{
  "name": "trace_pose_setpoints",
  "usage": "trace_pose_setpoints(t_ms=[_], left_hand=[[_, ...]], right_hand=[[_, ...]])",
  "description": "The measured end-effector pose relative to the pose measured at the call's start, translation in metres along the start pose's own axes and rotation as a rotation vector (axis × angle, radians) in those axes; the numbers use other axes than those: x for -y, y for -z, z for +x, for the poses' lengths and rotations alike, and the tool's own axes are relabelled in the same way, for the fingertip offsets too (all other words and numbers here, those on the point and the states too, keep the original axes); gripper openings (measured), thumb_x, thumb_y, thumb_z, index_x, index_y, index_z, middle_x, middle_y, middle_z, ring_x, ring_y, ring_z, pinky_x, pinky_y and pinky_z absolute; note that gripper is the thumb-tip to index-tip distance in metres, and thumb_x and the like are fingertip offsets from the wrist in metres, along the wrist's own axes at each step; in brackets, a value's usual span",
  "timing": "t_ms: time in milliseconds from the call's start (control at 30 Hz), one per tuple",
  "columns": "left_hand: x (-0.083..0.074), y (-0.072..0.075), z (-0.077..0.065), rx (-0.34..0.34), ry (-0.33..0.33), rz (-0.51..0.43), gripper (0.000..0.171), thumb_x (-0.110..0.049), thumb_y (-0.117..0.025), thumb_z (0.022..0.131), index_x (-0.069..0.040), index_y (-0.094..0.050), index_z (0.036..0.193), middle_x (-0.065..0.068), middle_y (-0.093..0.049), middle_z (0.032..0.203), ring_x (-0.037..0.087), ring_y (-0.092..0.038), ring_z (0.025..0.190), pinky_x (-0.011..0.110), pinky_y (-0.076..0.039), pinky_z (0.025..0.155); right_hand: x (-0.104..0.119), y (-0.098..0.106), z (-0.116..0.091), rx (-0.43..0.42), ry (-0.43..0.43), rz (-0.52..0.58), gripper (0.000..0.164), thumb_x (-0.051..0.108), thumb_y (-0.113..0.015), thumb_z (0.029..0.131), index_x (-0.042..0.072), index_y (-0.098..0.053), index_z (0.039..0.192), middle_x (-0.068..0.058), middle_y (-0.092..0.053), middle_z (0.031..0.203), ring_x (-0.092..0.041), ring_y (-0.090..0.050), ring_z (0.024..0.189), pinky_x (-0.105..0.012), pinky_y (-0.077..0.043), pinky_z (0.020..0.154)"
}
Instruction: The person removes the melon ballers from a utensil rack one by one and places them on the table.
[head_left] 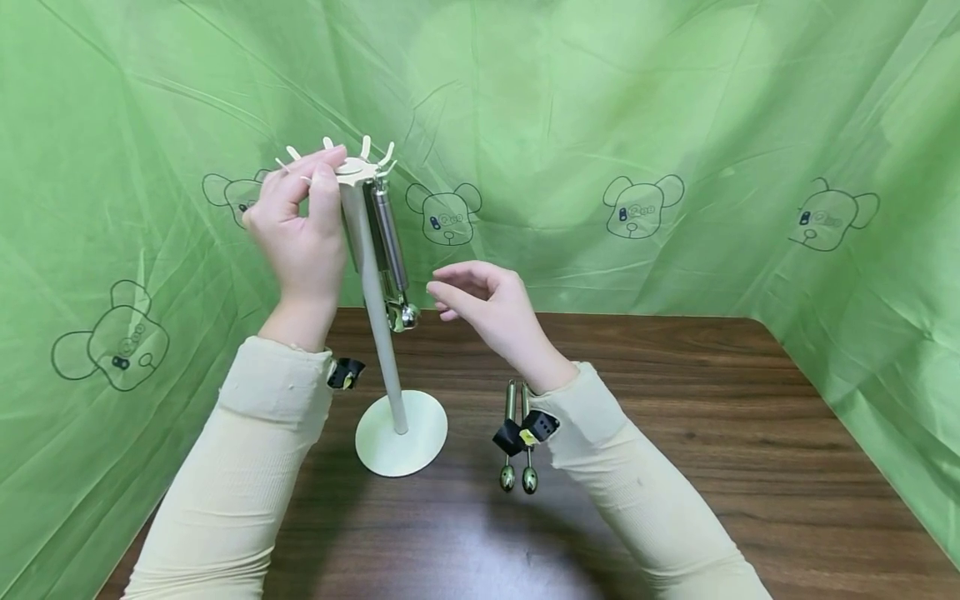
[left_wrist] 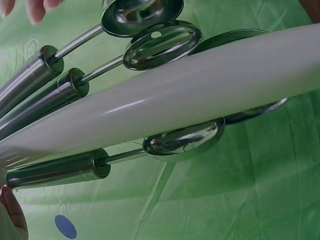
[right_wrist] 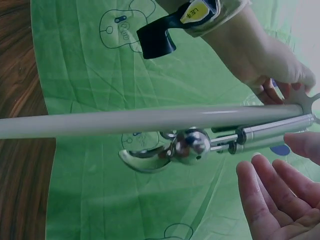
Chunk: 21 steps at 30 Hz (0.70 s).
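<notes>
A white utensil stand (head_left: 380,325) with a ring of hooks at its top rises from a round base. My left hand (head_left: 296,237) grips the rim of that top between thumb and fingers. Several metal scoops (head_left: 390,237) with thick cylindrical handles hang down along the pole. In the left wrist view, their rounded bowls (left_wrist: 162,47) show on both sides of the pole. My right hand (head_left: 491,308) is just right of the hanging scoops, fingers loosely bent and holding nothing. In the right wrist view, its fingertips are close below the handles (right_wrist: 275,127).
Two small metal utensils (head_left: 507,477) with oval heads lie side by side on the brown wooden table (head_left: 675,467), partly hidden by the right wrist's camera (head_left: 536,427). A green curtain (head_left: 540,100) with printed bear heads encloses the back and sides.
</notes>
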<state>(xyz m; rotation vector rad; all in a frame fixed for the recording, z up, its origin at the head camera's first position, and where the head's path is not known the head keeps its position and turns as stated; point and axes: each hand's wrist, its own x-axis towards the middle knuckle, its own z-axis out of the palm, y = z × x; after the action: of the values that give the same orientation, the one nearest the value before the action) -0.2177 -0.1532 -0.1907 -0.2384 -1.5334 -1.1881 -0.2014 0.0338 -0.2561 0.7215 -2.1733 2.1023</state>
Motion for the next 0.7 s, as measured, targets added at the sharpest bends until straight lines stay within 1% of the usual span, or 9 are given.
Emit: trace_pose_setpoints(t_ms=[67,133,233,333,533,700], left_hand=[[0.001,0.000,0.000,0.003,0.002,-0.006,0.031,-0.026,-0.055,0.087,-0.007,-0.079,0.091,0.005,-0.078,0.099,-0.004,-0.060,0.086,0.018,-0.041,0.082],[0.001,-0.001,0.000,0.006,0.002,-0.018,0.030,-0.025,-0.056,0.087,-0.006,-0.079,0.091,0.005,-0.078,0.099,-0.004,-0.060,0.086,0.018,-0.042,0.083],[0.003,-0.001,0.001,0.010,0.001,-0.030,0.030,-0.024,-0.056,0.087,-0.006,-0.079,0.091,0.004,-0.078,0.098,-0.003,-0.061,0.087,0.019,-0.042,0.083],[0.004,-0.002,0.001,0.016,0.003,-0.041,0.031,-0.025,-0.056,0.087,-0.005,-0.079,0.090,0.003,-0.078,0.098,-0.002,-0.061,0.087,0.018,-0.041,0.083],[0.007,-0.003,0.002,0.029,0.008,-0.069,0.033,-0.026,-0.055,0.086,-0.004,-0.079,0.090,0.001,-0.078,0.098,-0.001,-0.060,0.085,0.018,-0.039,0.080],[0.010,-0.003,0.002,0.029,-0.005,-0.087,0.033,-0.022,-0.053,0.087,-0.001,-0.078,0.090,0.000,-0.078,0.098,0.000,-0.059,0.083,0.017,-0.038,0.077]], right_hand=[[0.002,-0.003,0.002,-0.002,0.008,-0.014,0.026,0.012,-0.069,0.091,0.000,-0.069,0.114,-0.016,-0.074,0.108,-0.028,-0.073,0.086,-0.035,-0.060,0.079],[0.004,-0.006,0.004,-0.005,0.015,-0.032,0.027,0.014,-0.069,0.091,0.002,-0.069,0.115,-0.014,-0.073,0.109,-0.028,-0.072,0.087,-0.035,-0.060,0.079],[0.007,-0.010,0.008,-0.008,0.017,-0.054,0.028,0.016,-0.070,0.090,0.003,-0.069,0.115,-0.012,-0.073,0.110,-0.020,-0.071,0.086,-0.033,-0.060,0.079],[0.009,-0.014,0.011,-0.003,0.014,-0.063,0.029,0.016,-0.071,0.090,0.003,-0.069,0.116,-0.011,-0.073,0.111,-0.016,-0.069,0.088,-0.031,-0.060,0.078],[0.013,-0.021,0.017,0.016,0.015,-0.098,0.029,0.017,-0.072,0.090,0.006,-0.070,0.116,-0.008,-0.073,0.111,-0.017,-0.070,0.092,-0.029,-0.060,0.076],[0.015,-0.027,0.021,0.031,0.038,-0.151,0.028,0.018,-0.072,0.090,0.005,-0.070,0.115,-0.008,-0.073,0.111,-0.016,-0.070,0.090,-0.027,-0.059,0.076]])
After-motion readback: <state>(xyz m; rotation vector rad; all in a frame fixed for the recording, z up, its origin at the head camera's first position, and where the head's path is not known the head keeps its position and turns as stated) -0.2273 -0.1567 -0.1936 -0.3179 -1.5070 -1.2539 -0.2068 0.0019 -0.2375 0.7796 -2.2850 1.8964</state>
